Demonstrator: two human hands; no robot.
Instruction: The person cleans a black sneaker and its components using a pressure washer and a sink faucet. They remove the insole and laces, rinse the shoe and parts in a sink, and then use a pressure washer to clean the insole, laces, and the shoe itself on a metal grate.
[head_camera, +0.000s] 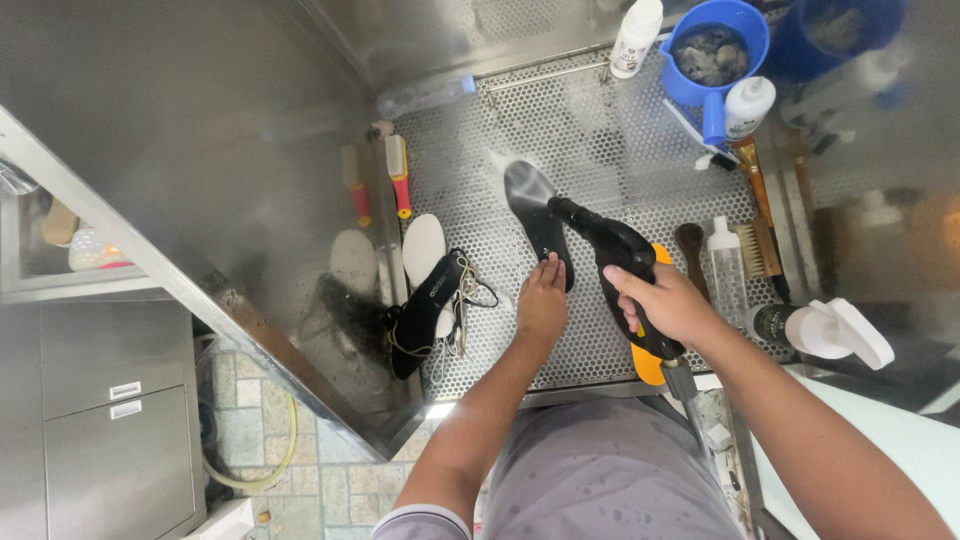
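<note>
Pressing down with spread fingers, the left hand (541, 300) pins the near end of a dark insole (537, 218) flat on the perforated steel table (600, 150) at the centre of the frame; the fingers lie open on the insole, not wrapped around it. The right hand (668, 303), right of centre, has its fingers closed around the grip of a black-and-orange spray gun (620, 262), whose nozzle points at the middle of the insole from close range.

To do this step well, as judged from this view: keep the left fingers clear of the nozzle line, hold the insole flat so the far end does not lift, and sweep the nozzle along its length rather than dwelling on one spot.

Left of the insole lie a black shoe (428, 310) with loose laces and a white insole (422, 248). Two red-handled brushes (398, 175) rest in the upper left. A blue jug (715, 50) and white bottles (636, 36) stand at the upper right; a wooden brush (760, 248) and a spray bottle (825, 330) lie at the right edge.
</note>
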